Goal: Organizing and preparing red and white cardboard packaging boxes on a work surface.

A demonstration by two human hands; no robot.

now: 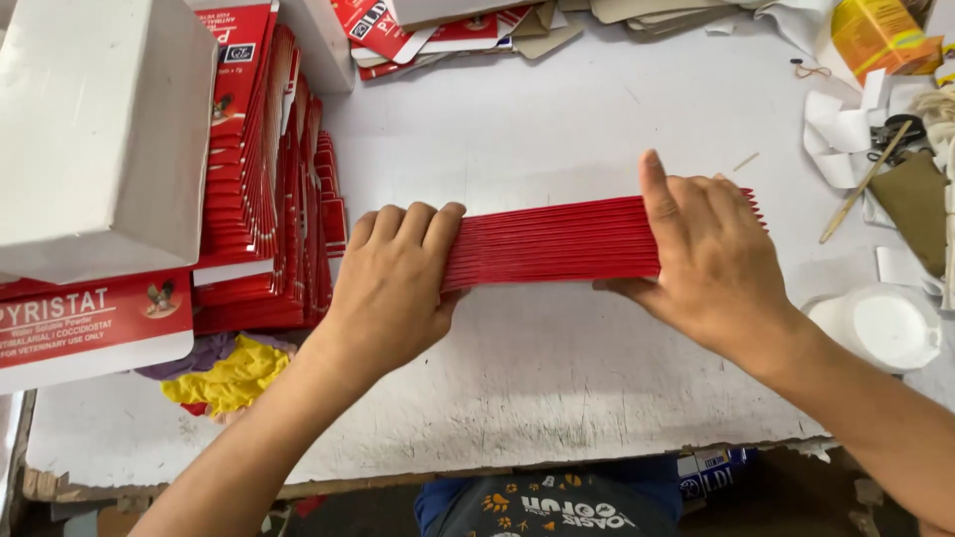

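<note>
Work in hand: we square a stack of flat red cartons (552, 242) standing on edge on the white table (557, 368), about midway between its left and right edges.
Left hand (393, 283): we close it over the stack's left end, fingers curled across the top edges and the thumb side pressed to the near face.
Right hand (711, 259): we lay it flat over the right end, fingers spread along the top and the thumb under the near lower edge; both hands hold the same stack.
Technique, alignment: in our judgement, we press the two ends towards each other evenly, so that no carton slides out.
Technique, seating: we keep the lower edges touching the table, which acts as a flat reference.
Technique, risk: the right end fans slightly beyond the fingers; we judge that a loose grip there lets the cartons splay.
Finished rows: upright rows of red cartons (264, 179) fill the table's left side, running towards the far edge.
White box (99, 129): a plain white rectangular box lies over those rows at the far left corner.
Front carton (90, 323): a red panel with white lettering, a small bird picture and a white lower band lies near the left edge.
Loose cartons (418, 35): red and white flat pieces lie along the far edge.
Yellow box (875, 35): it stands at the far right corner.
White round lid (885, 328): it rests by the right edge.
Cloth (224, 373): yellow and purple, near the front left.
</note>
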